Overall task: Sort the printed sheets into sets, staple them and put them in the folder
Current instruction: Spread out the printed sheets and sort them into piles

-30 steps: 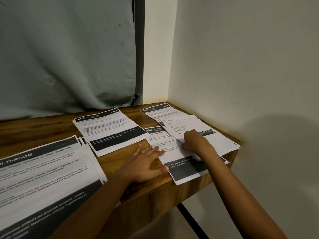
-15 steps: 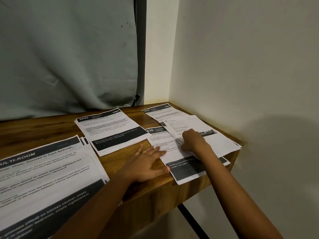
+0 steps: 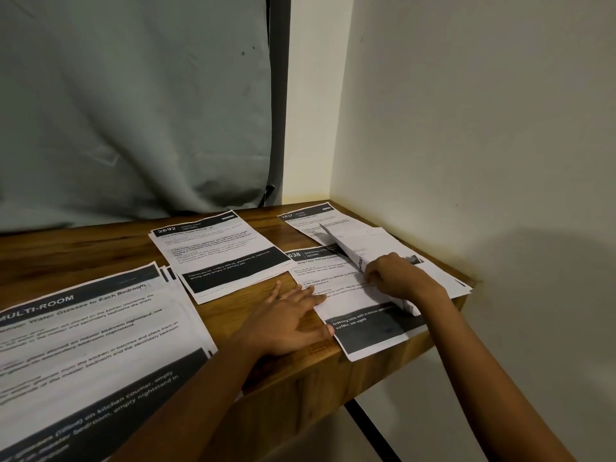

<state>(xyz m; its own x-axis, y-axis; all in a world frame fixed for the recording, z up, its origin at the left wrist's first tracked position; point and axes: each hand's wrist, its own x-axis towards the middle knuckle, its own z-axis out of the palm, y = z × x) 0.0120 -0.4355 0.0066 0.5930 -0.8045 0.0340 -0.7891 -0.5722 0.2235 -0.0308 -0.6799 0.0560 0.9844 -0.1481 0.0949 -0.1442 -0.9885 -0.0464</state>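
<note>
Printed sheets lie in sets on a wooden table (image 3: 110, 245). My right hand (image 3: 396, 278) pinches the left edge of a white sheet (image 3: 376, 248) and lifts it off the right-hand pile, so that edge stands raised. Under it lies the sheet numbered 638 (image 3: 346, 295), with a dark band near its bottom edge. My left hand (image 3: 290, 315) lies flat with fingers straight, its fingertips resting on that sheet's left edge. The sheet numbered 2692 (image 3: 216, 255) sits at the middle back. No stapler or folder is in view.
A thick pile headed MULTI-ROOM (image 3: 86, 341) covers the near left of the table. Another sheet (image 3: 310, 218) lies in the back right corner against the wall (image 3: 466, 128). A grey curtain (image 3: 133, 105) hangs behind. The 638 sheet overhangs the table's front edge.
My right hand has raised the left edge of the top sheet on the right pile, which lay flat before. My left hand has stayed in place.
</note>
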